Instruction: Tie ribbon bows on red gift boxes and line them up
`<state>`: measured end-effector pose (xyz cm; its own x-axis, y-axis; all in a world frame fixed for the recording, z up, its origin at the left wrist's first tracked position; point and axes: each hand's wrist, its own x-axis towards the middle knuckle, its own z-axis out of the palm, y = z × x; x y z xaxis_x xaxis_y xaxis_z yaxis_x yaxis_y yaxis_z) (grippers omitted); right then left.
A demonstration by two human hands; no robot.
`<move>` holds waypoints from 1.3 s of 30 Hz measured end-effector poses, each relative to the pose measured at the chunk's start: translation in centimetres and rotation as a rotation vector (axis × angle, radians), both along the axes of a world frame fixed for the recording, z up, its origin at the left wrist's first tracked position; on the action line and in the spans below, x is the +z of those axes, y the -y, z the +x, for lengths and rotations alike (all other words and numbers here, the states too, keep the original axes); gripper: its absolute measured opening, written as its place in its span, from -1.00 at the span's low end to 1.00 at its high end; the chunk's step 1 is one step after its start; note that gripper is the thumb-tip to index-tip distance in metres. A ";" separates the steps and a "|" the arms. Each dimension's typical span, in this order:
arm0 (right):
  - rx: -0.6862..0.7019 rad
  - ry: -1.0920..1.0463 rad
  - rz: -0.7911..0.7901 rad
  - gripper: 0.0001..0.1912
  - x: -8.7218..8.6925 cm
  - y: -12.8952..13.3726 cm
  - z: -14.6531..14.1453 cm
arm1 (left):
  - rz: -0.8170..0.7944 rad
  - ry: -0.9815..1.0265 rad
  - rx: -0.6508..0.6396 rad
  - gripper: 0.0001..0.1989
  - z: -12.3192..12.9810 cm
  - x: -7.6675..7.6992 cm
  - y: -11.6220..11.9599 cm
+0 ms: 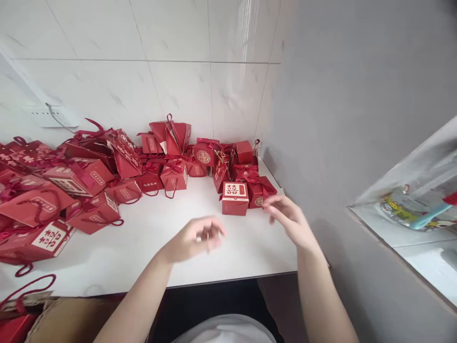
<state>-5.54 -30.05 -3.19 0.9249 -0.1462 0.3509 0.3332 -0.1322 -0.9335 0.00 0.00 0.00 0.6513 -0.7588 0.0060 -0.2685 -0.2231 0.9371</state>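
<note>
While both hands hover apart and empty, left hand (196,238) over the white desk (171,252), right hand (285,216) near a red gift box (235,199) with white-panelled lid, other red boxes (96,176) behind and leftward.

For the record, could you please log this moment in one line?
left hand: empty, above white table | right hand: empty, near ribboned box | red boxes: clustered

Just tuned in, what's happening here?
Both bare hands, left and right, hover empty over a white table. Nearest them stands a small red cardboard gift box with a cream, red-lettered top. Many ribboned red paper boxes crowd the table's back and left side.
</note>
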 end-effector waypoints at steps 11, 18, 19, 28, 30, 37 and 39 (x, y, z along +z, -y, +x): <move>-0.304 -0.319 -0.714 -0.29 -2.2 -8.7 7.5 | -0.024 -0.156 0.356 -0.18 13.2 -9.3 0.6; -0.010 -0.314 -0.686 -0.12 -2.2 -13.7 5.7 | -0.126 -0.332 0.187 -0.36 12.3 -9.3 0.0; 0.025 -0.303 -0.665 -0.14 -2.0 -14.1 6.1 | -0.154 -0.356 0.185 -0.39 12.5 -9.1 -0.5; 0.014 0.218 -0.275 -0.18 -4.5 -13.6 13.5 | -0.427 -0.022 0.343 0.32 14.8 -9.6 -3.9; -0.003 0.205 -0.275 -0.08 -6.3 -13.3 13.8 | -0.357 0.042 0.275 0.40 14.9 -10.4 -3.9; 0.191 0.000 -0.095 0.01 -8.5 -11.7 13.8 | -0.158 0.116 0.176 0.24 15.3 -11.6 -4.0; 0.236 -0.004 -0.054 -0.09 -8.2 -11.4 13.9 | -0.123 0.098 0.178 0.09 15.2 -11.3 -4.1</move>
<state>8.34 -18.62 -11.42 0.9328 0.0928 0.3483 0.3568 -0.1010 -0.9287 15.21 4.13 -11.33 0.7667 -0.6215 0.1608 -0.3260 -0.1612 0.9315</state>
